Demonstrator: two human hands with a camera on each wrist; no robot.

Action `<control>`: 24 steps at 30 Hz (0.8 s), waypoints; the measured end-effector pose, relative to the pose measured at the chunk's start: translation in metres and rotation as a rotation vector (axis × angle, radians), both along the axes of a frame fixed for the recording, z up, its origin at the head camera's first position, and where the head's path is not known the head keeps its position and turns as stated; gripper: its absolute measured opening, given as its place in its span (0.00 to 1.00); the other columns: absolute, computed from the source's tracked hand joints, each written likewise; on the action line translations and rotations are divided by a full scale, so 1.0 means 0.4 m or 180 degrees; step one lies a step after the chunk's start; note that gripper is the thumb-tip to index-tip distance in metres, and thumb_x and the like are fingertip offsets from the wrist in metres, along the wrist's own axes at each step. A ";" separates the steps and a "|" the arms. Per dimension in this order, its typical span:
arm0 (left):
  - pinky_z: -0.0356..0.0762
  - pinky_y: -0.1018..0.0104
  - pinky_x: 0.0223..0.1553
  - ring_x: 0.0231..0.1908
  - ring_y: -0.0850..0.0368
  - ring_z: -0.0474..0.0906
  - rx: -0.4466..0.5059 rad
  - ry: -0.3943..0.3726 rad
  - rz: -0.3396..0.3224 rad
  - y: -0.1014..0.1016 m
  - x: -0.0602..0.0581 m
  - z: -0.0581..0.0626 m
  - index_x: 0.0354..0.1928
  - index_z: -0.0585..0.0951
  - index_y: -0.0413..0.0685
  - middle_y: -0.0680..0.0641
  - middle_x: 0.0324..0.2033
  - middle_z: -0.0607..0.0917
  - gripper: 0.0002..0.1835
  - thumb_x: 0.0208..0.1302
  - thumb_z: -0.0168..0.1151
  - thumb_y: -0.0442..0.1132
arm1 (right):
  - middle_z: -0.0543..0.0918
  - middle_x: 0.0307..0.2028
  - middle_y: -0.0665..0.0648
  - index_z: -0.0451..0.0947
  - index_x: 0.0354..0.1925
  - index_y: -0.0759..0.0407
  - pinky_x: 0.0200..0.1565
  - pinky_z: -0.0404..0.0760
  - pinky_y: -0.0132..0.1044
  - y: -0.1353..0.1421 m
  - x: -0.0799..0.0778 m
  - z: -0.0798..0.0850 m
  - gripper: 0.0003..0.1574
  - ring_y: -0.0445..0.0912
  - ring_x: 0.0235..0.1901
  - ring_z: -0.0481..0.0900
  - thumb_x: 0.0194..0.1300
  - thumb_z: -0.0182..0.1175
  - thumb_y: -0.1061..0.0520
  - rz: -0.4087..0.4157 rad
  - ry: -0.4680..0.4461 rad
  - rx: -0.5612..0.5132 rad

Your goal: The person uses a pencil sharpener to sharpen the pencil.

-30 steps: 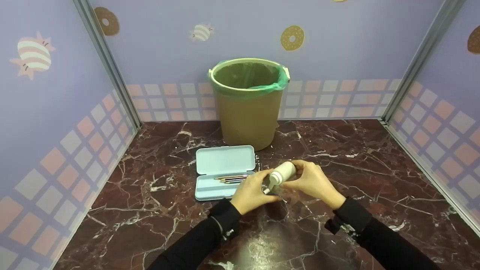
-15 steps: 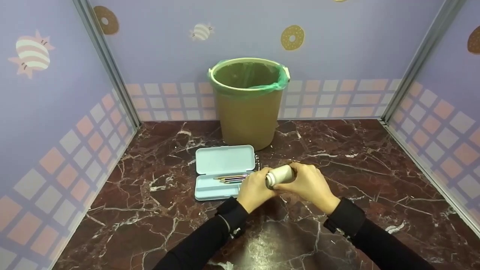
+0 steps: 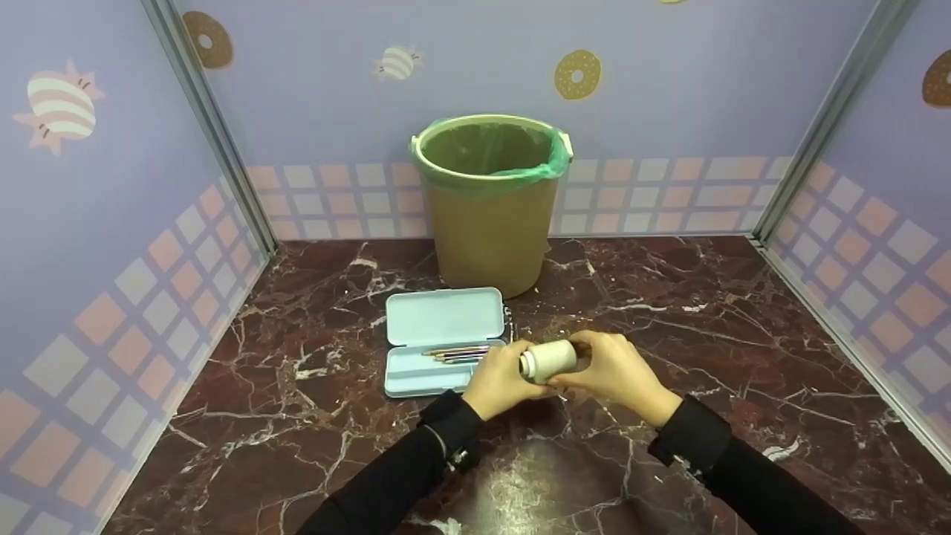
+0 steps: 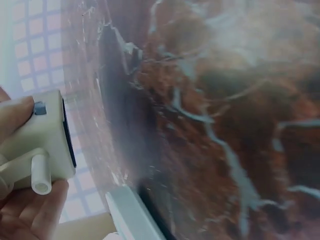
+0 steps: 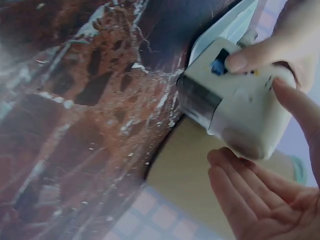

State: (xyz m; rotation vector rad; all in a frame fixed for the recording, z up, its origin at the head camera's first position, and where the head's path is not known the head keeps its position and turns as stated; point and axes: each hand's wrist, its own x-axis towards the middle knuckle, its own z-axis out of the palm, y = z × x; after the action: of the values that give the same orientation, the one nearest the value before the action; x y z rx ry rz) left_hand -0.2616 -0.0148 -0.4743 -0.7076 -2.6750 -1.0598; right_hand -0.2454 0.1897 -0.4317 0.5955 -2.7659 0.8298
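Observation:
A cream hand-crank pencil sharpener is held above the table between both hands, lying roughly sideways. My left hand grips its left end; in the left wrist view the thumb presses the body beside the small crank. At the other end is my right hand, its thumb and fingers bent round the sharpener. The right wrist view shows a see-through shavings drawer and a dark and blue print partly under the left thumb. Just left of the hands, several pencils lie inside an open light-blue pencil case.
Behind the pencil case stands a tan bin with a green liner over its rim. Patterned panels wall in the dark red marble-look table at the back and both sides.
The left hand has moved in from beside the crank to hold the sharpener's left end. The sharpener has turned from tilted downward to nearly level, hiding the crank from the head view.

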 end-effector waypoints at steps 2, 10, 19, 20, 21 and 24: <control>0.77 0.73 0.33 0.31 0.59 0.81 0.0007 -0.0090 -0.0108 -0.007 0.003 -0.005 0.45 0.84 0.44 0.46 0.35 0.90 0.26 0.45 0.83 0.47 | 0.91 0.43 0.62 0.83 0.50 0.64 0.46 0.87 0.49 0.013 -0.006 -0.013 0.35 0.54 0.41 0.90 0.46 0.82 0.48 0.0172 -0.0134 -0.0023; 0.75 0.75 0.34 0.31 0.63 0.78 -0.0059 -0.0262 -0.0395 -0.024 0.011 -0.018 0.45 0.83 0.43 0.46 0.36 0.90 0.27 0.43 0.84 0.45 | 0.89 0.50 0.63 0.80 0.57 0.68 0.52 0.85 0.49 0.050 -0.023 -0.076 0.41 0.55 0.49 0.88 0.48 0.81 0.51 0.0686 -0.0728 -0.0063; 0.76 0.75 0.35 0.31 0.64 0.78 -0.0100 -0.0366 -0.0491 -0.038 0.013 -0.038 0.43 0.83 0.42 0.45 0.36 0.90 0.26 0.43 0.84 0.43 | 0.87 0.54 0.66 0.77 0.60 0.70 0.57 0.85 0.48 0.043 -0.032 -0.139 0.43 0.58 0.53 0.87 0.51 0.79 0.53 0.0857 -0.1093 -0.0321; 0.76 0.76 0.35 0.31 0.65 0.78 -0.0092 -0.0392 -0.0496 -0.039 0.013 -0.040 0.43 0.83 0.42 0.45 0.36 0.90 0.26 0.43 0.84 0.43 | 0.87 0.54 0.66 0.77 0.60 0.70 0.57 0.85 0.46 0.042 -0.033 -0.144 0.42 0.57 0.53 0.88 0.51 0.79 0.54 0.0883 -0.1107 -0.0367; 0.76 0.75 0.35 0.31 0.65 0.78 -0.0080 -0.0413 -0.0507 -0.040 0.013 -0.041 0.43 0.83 0.42 0.45 0.36 0.90 0.26 0.43 0.84 0.43 | 0.88 0.53 0.65 0.77 0.60 0.69 0.56 0.85 0.43 0.040 -0.033 -0.149 0.41 0.57 0.53 0.88 0.51 0.79 0.54 0.0906 -0.1132 -0.0416; 0.78 0.75 0.36 0.32 0.64 0.79 -0.0065 -0.0421 -0.0546 -0.043 0.011 -0.045 0.44 0.83 0.41 0.45 0.36 0.90 0.26 0.43 0.84 0.42 | 0.89 0.51 0.64 0.79 0.58 0.67 0.54 0.85 0.36 0.035 -0.034 -0.159 0.38 0.54 0.50 0.89 0.51 0.79 0.55 0.0968 -0.1085 -0.0500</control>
State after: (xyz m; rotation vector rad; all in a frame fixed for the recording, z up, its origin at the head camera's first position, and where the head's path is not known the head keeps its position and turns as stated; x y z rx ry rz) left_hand -0.2570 -0.0319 -0.4923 -0.9157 -2.7805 -1.1597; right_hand -0.2592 0.2038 -0.4955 0.9378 -2.9055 1.3115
